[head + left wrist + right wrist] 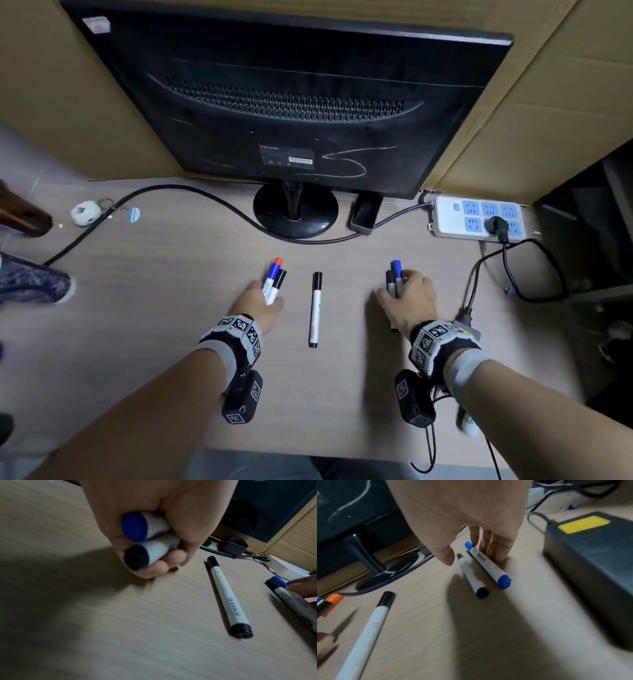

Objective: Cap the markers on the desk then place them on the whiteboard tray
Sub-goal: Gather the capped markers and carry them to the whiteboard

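Note:
My left hand [263, 301] grips a bundle of capped markers: a blue cap [273, 270], an orange cap [278, 262] and a black cap [281, 277] stick out past the fingers. The left wrist view shows the fingers [164, 562] curled round a blue butt end [135, 526] and a black one [137, 557]. A black-capped marker [315, 308] lies alone on the desk [171, 308] between my hands. My right hand [407, 294] closes over a blue marker [488, 563] and a black marker [471, 574], fingers against the blue one, thumb [447, 557] beside the black. No whiteboard tray is in view.
A black monitor [291, 102] on a round stand [296, 212] fills the back, with cardboard walls behind. A white power strip [476, 219] and cables lie at the back right. A black power adapter [590, 568] sits close to the right of my right hand. A keychain [85, 212] lies far left.

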